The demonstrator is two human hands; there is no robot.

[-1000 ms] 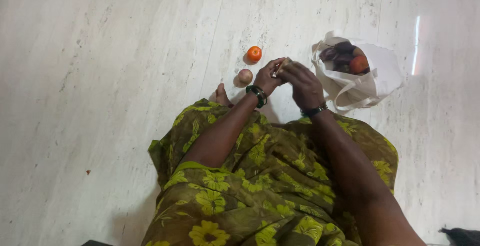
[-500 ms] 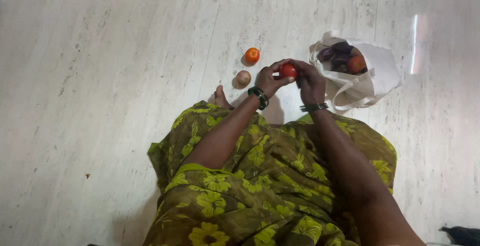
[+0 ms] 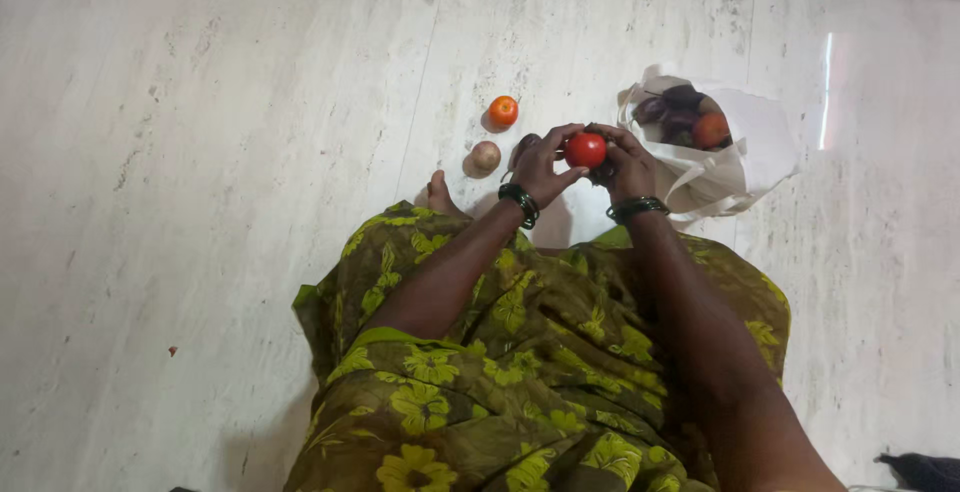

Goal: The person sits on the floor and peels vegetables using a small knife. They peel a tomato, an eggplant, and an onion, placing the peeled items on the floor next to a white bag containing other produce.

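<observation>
A red tomato [image 3: 585, 150] is held between both my hands above the pale stone floor. My left hand [image 3: 543, 164] grips it from the left with thumb and fingers. My right hand [image 3: 626, 160] cups it from the right. Both wrists wear dark bangles. A smaller orange-red tomato [image 3: 503, 110] and a pinkish onion [image 3: 486, 156] lie on the floor just left of my hands.
A white cloth bag [image 3: 745, 152] lies open to the right, with dark purple vegetables and a red tomato inside. My lap in green flowered cloth [image 3: 520, 372] fills the bottom, a bare foot [image 3: 440, 192] showing at its edge. A dark object [image 3: 920, 470] sits at the lower right corner.
A second ago my hands covered something pale by the bag. Now the red tomato shows clearly between them, and both hands have drawn slightly back toward my lap.
</observation>
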